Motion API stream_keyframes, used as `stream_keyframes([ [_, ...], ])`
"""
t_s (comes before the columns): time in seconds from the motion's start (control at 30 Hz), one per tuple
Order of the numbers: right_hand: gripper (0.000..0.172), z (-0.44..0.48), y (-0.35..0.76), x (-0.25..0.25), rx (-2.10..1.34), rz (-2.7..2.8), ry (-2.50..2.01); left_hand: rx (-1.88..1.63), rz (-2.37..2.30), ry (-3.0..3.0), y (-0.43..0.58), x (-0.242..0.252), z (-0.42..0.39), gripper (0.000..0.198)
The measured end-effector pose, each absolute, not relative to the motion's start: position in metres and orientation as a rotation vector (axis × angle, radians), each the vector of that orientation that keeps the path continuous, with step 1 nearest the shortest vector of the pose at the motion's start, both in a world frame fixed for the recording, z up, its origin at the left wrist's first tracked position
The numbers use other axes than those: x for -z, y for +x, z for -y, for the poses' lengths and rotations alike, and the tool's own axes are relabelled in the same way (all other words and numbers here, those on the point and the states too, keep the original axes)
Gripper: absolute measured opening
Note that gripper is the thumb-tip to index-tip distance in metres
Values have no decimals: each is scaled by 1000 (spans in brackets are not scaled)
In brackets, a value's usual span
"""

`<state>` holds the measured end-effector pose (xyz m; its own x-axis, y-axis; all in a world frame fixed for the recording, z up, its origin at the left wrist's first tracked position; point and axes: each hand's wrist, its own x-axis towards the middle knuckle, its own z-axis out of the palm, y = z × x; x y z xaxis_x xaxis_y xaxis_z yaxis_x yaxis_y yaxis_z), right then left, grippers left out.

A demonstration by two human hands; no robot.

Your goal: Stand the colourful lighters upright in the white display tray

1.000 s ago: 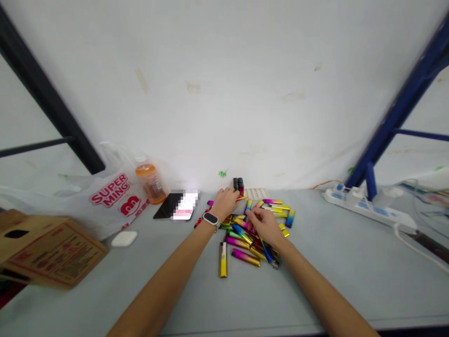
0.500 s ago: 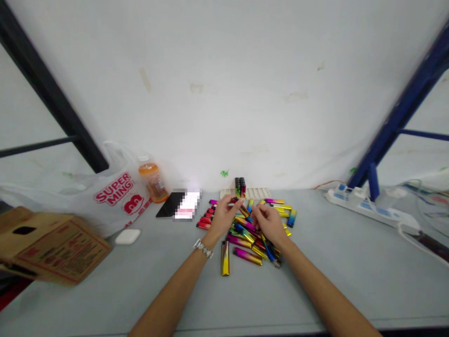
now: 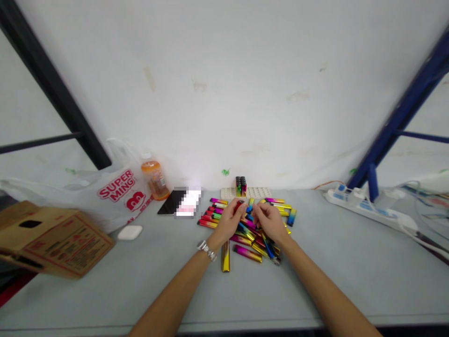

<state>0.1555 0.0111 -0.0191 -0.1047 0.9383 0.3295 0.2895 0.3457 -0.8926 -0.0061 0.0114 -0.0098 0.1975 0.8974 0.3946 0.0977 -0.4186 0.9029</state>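
Observation:
My left hand (image 3: pixel 228 220), with a silver watch (image 3: pixel 206 250) on its wrist, is closed at the fingertips on a shiny red stick (image 3: pixel 239 205), mostly hidden by the fingers. Just to its right, my right hand (image 3: pixel 268 219) is pinched, its fingertips facing the left hand; what they hold, if anything, I cannot make out. Under and around both hands lies a loose pile of slim, shiny multicoloured sticks (image 3: pixel 247 253), lighter-like, several with dark ends. Behind the hands, several such sticks stand upright in a tight block (image 3: pixel 241 186), black tops up, on a white studded plate (image 3: pixel 259 192).
To the left are a cardboard box (image 3: pixel 77 243), a white plastic bag (image 3: pixel 87 206), an orange bottle (image 3: pixel 154 178), a white case (image 3: pixel 130 232) and a dark tablet (image 3: pixel 171 201) with a blurred part. A power strip (image 3: pixel 372 210) with cables lies right, beside a blue post (image 3: pixel 393 121).
Half a second ago a stick slanted between my two hands; now a red one shows at my left fingertips. My left hand has shifted slightly right. The view has tilted a little.

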Motion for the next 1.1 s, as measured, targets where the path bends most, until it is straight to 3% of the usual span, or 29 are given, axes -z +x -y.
stream_keyframes([
  [0.4, 49, -6, 151, 14, -719, 1683, -1152, -1469, -1241, 1779, 2, 11, -9, 43],
  [1.1, 55, -15, 143, 19, -722, 1618, -1146, -1489, -1352, 1785, 13, 16, -18, 32],
])
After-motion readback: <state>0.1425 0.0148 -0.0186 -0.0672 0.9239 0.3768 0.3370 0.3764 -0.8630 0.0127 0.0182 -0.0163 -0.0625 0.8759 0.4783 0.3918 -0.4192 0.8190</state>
